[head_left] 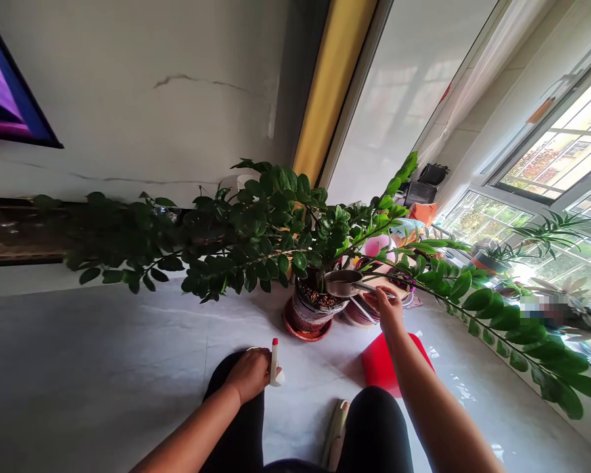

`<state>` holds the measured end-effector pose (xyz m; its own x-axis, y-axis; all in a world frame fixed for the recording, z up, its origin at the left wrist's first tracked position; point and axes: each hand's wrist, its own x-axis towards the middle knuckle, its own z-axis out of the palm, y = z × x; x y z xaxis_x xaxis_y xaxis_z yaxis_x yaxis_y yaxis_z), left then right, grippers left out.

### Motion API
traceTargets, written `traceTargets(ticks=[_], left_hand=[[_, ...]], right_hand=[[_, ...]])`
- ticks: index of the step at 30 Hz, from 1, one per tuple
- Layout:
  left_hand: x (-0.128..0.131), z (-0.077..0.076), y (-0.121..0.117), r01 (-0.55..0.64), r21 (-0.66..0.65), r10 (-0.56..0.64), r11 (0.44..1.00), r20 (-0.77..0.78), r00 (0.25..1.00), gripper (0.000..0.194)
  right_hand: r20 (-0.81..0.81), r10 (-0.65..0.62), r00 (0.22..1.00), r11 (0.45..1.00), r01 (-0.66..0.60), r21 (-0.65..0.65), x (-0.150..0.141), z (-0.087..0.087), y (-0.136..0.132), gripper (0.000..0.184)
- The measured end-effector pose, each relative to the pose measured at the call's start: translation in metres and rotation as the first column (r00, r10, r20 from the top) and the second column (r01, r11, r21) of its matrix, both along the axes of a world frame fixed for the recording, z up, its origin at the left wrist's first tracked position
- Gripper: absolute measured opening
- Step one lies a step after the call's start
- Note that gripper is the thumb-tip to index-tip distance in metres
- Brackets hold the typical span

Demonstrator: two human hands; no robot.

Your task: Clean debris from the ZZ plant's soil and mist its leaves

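Head view: your right hand, right of centre, fingers clenched on handle of metal dipper; dipper's bowl above soil of potted plant, mid-frame. Pot in red saucer. Your left hand, lower centre, fingers curled round white red-tipped item. Red bucket: lower right of centre, on grey floor.

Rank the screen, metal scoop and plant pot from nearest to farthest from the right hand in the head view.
1. Metal scoop: held in the right hand.
2. Plant pot: left of the hand, below the scoop's bowl.
3. Screen: upper left corner.
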<state>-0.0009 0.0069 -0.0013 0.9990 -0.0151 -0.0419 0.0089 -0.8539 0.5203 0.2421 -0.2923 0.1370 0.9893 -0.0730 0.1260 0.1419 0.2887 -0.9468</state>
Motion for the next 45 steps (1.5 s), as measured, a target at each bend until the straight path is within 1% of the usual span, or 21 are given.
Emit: traceTargets(ticks=[4, 8, 13, 16, 18, 20, 22, 27, 30, 32, 35, 38, 41, 45], left_hand=[[0.000, -0.006, 0.001, 0.001, -0.005, -0.001, 1.000, 0.015, 1.000, 0.032], [-0.003, -0.007, 0.002, 0.017, 0.001, -0.017, 1.000, 0.025, 1.000, 0.029], [-0.005, -0.003, 0.003, 0.016, 0.019, -0.017, 1.000, 0.027, 0.999, 0.029], [-0.004, -0.003, 0.002, 0.019, 0.019, -0.020, 1.000, 0.026, 0.999, 0.029], [-0.003, -0.002, 0.002, 0.018, 0.013, -0.019, 1.000, 0.025, 1.000, 0.027], [-0.002, -0.002, 0.001, 0.016, 0.007, -0.016, 1.000, 0.023, 1.000, 0.027], [-0.002, 0.000, 0.001, 0.011, 0.002, -0.011, 1.000, 0.022, 1.000, 0.028], [-0.004, 0.003, 0.000, 0.007, 0.006, -0.007, 1.000, 0.020, 1.000, 0.035], [-0.004, 0.004, 0.001, 0.001, 0.000, -0.001, 1.000, 0.016, 1.000, 0.036], [-0.004, 0.003, 0.001, -0.005, -0.009, 0.005, 1.000, 0.016, 1.000, 0.035], [-0.003, -0.001, 0.002, -0.009, -0.021, 0.009, 1.000, 0.022, 1.000, 0.032], [-0.002, -0.007, 0.004, -0.008, -0.030, 0.009, 1.000, 0.029, 1.000, 0.031], [-0.002, -0.012, 0.004, -0.005, -0.032, 0.006, 0.999, 0.046, 0.999, 0.026], [-0.001, -0.013, 0.005, 0.004, -0.038, -0.001, 0.999, 0.075, 0.997, 0.023]], right_hand=[[-0.030, -0.026, 0.999, 0.999, 0.027, 0.018, -0.024, -0.019, -0.020, 0.054], [-0.046, -0.001, 0.999, 1.000, 0.002, 0.025, -0.057, -0.032, -0.038, 0.052], [-0.113, -0.001, 0.994, 0.999, 0.006, 0.048, -0.096, -0.037, -0.054, 0.058], [-0.146, -0.012, 0.989, 0.999, 0.016, 0.030, -0.106, -0.037, -0.059, 0.061], [-0.167, -0.005, 0.986, 1.000, 0.006, 0.003, -0.103, -0.034, -0.057, 0.063], [-0.183, 0.023, 0.983, 0.999, -0.027, -0.024, -0.091, -0.029, -0.048, 0.063], [-0.188, 0.046, 0.981, 0.998, -0.054, -0.033, -0.071, -0.021, -0.033, 0.063], [-0.161, 0.038, 0.986, 0.999, -0.043, -0.024, -0.010, 0.001, 0.011, 0.054], [-0.147, 0.028, 0.989, 0.999, -0.033, -0.033, 0.009, 0.004, 0.021, 0.050], [-0.120, 0.030, 0.992, 0.999, -0.034, -0.032, 0.009, 0.000, 0.019, 0.051], [-0.071, 0.047, 0.996, 0.999, -0.047, -0.003, -0.005, -0.012, 0.005, 0.055], [-0.052, 0.043, 0.998, 0.999, -0.042, 0.030, -0.027, -0.026, -0.014, 0.052], [-0.070, 0.048, 0.996, 0.995, -0.042, 0.087, -0.052, -0.040, -0.029, 0.048], [-0.119, 0.108, 0.987, 0.987, -0.092, 0.132, -0.089, -0.063, -0.038, 0.045]])
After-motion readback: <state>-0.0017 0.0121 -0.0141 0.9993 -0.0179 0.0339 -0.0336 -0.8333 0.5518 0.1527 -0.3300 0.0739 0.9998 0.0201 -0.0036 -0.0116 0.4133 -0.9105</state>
